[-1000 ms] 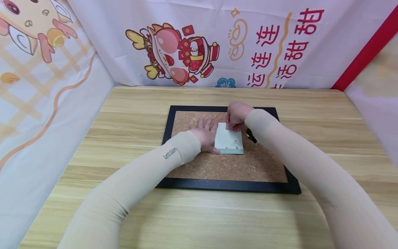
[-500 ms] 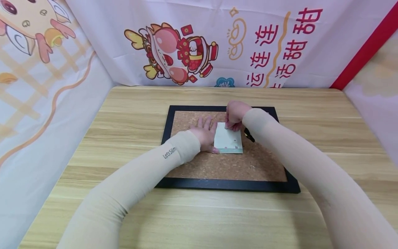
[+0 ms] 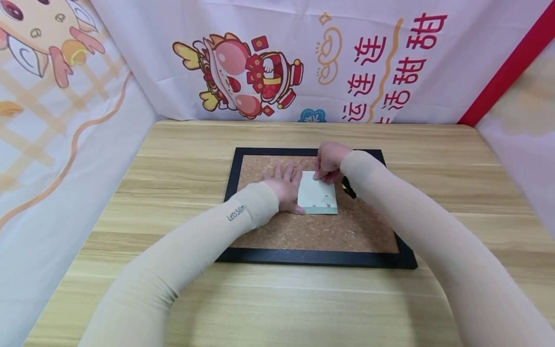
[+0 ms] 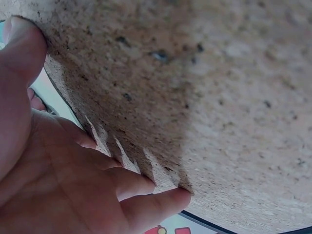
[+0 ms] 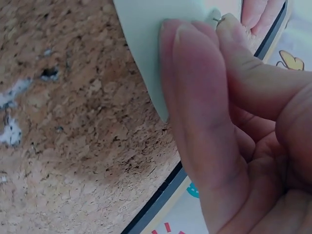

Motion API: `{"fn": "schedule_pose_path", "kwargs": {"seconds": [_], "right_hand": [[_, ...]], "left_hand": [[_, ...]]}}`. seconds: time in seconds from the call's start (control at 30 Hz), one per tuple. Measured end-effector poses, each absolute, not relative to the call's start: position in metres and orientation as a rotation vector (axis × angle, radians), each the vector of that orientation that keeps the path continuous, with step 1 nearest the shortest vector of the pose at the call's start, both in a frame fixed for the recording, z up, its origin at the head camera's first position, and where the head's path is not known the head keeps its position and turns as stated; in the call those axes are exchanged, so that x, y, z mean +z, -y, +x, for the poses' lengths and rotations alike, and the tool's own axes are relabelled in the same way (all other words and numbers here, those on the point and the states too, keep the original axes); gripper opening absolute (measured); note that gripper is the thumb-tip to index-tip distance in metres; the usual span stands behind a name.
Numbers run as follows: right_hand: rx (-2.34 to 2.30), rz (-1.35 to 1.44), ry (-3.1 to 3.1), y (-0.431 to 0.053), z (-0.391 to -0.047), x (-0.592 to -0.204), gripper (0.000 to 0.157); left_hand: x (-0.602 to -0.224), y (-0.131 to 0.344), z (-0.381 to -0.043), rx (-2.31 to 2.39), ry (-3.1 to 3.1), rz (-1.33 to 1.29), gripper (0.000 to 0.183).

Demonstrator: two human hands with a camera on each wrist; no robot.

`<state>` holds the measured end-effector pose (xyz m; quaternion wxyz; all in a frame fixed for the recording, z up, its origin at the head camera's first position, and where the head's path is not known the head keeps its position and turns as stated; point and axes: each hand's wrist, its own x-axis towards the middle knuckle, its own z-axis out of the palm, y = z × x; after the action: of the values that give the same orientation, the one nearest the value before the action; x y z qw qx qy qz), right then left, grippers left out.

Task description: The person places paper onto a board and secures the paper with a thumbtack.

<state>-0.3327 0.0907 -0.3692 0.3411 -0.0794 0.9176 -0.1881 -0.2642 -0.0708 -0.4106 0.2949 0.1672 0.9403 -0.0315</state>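
Observation:
A pale green sheet of note paper (image 3: pixel 316 195) lies on a black-framed cork board (image 3: pixel 312 233). Spread flat at the paper's left side, my left hand (image 3: pixel 284 190) touches its lower left corner with the thumb, while the other fingers rest on the cork. My right hand (image 3: pixel 330 160) is at the paper's top edge. In the right wrist view, its thumb and index finger pinch a pin, most of it hidden; a thin metal tip (image 5: pixel 219 19) shows against the paper. Its other fingers lie along the paper.
The board lies on a wooden table (image 3: pixel 303 308). Printed cloth (image 3: pixel 151 48) hangs behind and at the sides. A small black item (image 3: pixel 348 188), partly hidden, sits beside the right sleeve. The cork shows pale worn patches (image 5: pixel 10 130) in the right wrist view.
Both hands stay almost where they were on the paper and board. The right fingers have shifted only very slightly at the paper's top edge.

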Motion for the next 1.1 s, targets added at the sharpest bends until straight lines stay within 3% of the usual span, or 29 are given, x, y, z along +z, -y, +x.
{"fn": "schedule_pose_path", "kwargs": {"seconds": [1.1], "right_hand": [[-0.431,-0.165,-2.481,-0.077,-0.323,-0.369,0.013]], "left_hand": [[-0.408,0.069,-0.263,-0.079,-2.495,0.453,0.115]]}}
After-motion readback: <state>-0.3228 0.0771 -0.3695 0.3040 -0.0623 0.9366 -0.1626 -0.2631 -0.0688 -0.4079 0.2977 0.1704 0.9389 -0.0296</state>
